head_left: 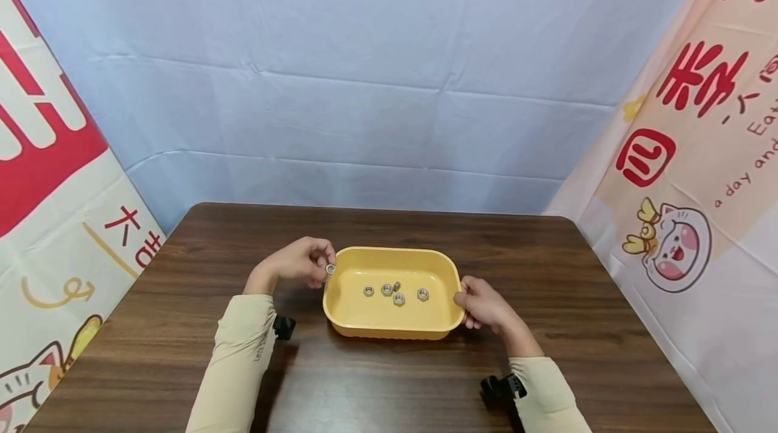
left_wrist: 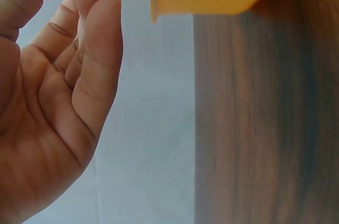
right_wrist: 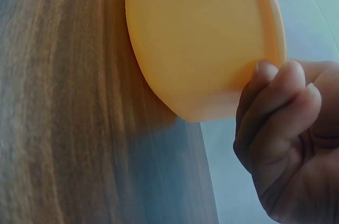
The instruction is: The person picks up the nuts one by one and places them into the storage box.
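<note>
My left hand [head_left: 302, 261] pinches a metal hex nut [head_left: 330, 269] between thumb and fingertips, just above the left rim of a yellow tray [head_left: 389, 331]. In the left wrist view the fingers of the left hand [left_wrist: 79, 70] are curled together, and the nut is hidden behind them. My right hand [head_left: 484, 302] grips the tray's right rim, thumb on top and the other fingers below. The right wrist view shows that hand [right_wrist: 288, 123] curled at the tray's edge [right_wrist: 196, 97]. Inside the tray lie several hex nuts [head_left: 398, 299], including one small piece [head_left: 397, 286] that seems to stand on edge.
The tray rests on a dark brown wooden table [head_left: 365, 386]. Behind the table hangs a pale cloth [head_left: 365, 82]. Printed cloths with red characters and cartoon cats hang at the left [head_left: 55, 149] and right [head_left: 681, 169].
</note>
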